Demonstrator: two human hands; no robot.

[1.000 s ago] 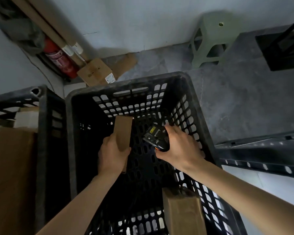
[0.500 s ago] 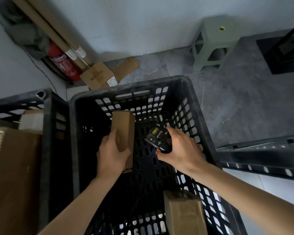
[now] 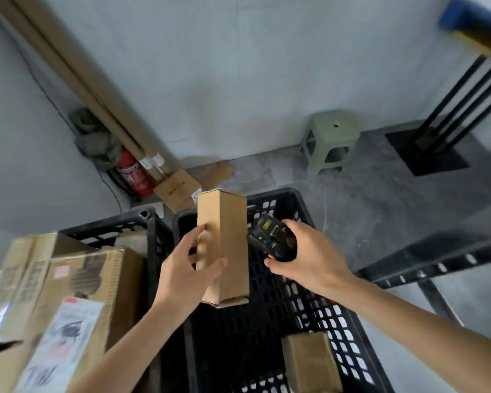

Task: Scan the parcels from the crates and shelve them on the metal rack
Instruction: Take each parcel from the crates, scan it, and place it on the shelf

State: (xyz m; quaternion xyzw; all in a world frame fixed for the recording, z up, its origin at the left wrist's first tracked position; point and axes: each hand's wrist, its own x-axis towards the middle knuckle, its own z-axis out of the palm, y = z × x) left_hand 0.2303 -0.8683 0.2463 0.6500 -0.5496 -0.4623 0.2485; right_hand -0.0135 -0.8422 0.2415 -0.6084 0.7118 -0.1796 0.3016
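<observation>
Head: left hand (image 3: 182,275) grips upright parcel (image 3: 223,248); right hand (image 3: 306,256) grips scanner (image 3: 271,236).

left hand (image 3: 186,275): fingers curled, gripping | right hand (image 3: 309,255): curled, gripping

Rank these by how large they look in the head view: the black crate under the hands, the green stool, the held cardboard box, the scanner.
1. Black crate
2. Held cardboard box, gripped by the left hand
3. Green stool, though it stands farther away
4. Scanner, in the right hand

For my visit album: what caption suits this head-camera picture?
Left hand lifts a tall cardboard box above a black crate; right hand holds a scanner beside it.
</observation>
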